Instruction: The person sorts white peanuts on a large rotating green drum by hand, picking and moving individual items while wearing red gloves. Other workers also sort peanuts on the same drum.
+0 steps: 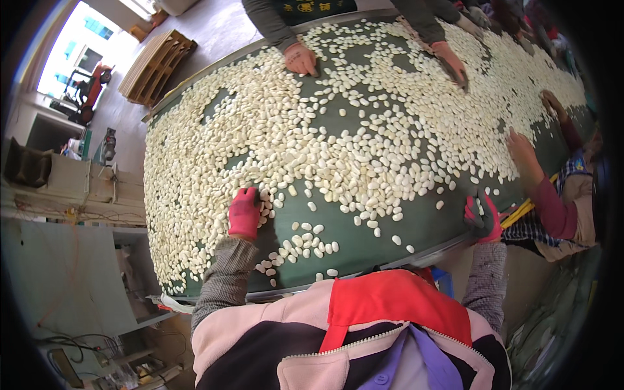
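Large white beans (273, 117) lie spread over a dark green conveyor belt or table surface (414, 229). My left hand (244, 212), in a pink glove with a darker palm side, rests among the beans at the near left; its fingertips touch some of them, and whether it grips any is hidden. At the near right edge is my right hand (482, 215), in a pink and grey glove, raised palm up with its fingers curled around at least one white bean. A small loose group of beans (304, 243) lies between my hands, nearer to me.
Across the surface, a person's orange-gloved hands (301, 59) touch the beans. At the right, another person's bare hand (524, 148) reaches in beside my right hand. More workers' hands show farther off. A metal rim (438, 251) borders the near side. Wooden pallets (156, 68) stand at the back left.
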A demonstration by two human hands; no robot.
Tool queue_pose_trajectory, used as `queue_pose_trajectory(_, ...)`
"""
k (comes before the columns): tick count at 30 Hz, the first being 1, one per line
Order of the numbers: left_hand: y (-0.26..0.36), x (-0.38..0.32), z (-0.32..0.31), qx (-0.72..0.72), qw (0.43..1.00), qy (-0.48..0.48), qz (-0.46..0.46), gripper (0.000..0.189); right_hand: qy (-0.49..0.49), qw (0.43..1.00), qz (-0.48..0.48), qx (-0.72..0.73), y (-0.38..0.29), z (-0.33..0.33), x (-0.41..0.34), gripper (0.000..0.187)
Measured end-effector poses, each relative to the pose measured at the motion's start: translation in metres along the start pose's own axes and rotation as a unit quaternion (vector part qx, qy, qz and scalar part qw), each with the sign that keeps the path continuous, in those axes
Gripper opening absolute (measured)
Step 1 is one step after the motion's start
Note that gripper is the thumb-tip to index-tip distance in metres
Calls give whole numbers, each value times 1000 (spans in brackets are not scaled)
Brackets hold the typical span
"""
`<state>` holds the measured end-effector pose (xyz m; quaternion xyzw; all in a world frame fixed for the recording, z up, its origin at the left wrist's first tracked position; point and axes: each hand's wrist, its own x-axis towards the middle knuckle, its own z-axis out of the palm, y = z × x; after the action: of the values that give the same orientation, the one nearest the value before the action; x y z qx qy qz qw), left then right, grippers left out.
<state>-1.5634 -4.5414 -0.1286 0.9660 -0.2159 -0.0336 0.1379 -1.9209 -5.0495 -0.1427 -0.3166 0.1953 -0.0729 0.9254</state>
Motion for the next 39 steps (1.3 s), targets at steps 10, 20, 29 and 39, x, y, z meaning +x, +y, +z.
queue_pose_trajectory(10,74,-6,-42,-263,934,-130,-205,28,44,990,77,112,35,53,5,32)
queue_pose_trajectory(20,263,-34,4,-339,897,-159,236,38,-169,948,239,-125,75,119,8,41)
queue_pose_trajectory(29,236,-4,47,-89,967,-196,137,31,-125,958,260,9,35,96,4,38)
queue_pose_trajectory(39,71,37,36,-314,896,289,-122,30,-154,956,248,-17,19,68,4,40)
